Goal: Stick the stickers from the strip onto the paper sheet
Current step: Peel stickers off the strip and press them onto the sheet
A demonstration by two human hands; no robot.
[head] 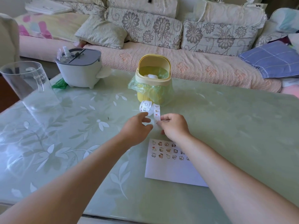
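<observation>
In the head view, at the centre of the frame, a white paper strip of cartoon stickers [156, 112], curled into a loop, is held above the pale green flowered glass table [234, 120]. Its lower end is pinched by the right hand [173, 125]. The left hand [137, 128] is curled beside it, and whether it grips cannot be told. Lower right, a white paper sheet [169, 170] lies flat, three sticker rows already laid. Peeling is judged in hand; next, one sticker must be lifted free and pressed onto bare paper.
</observation>
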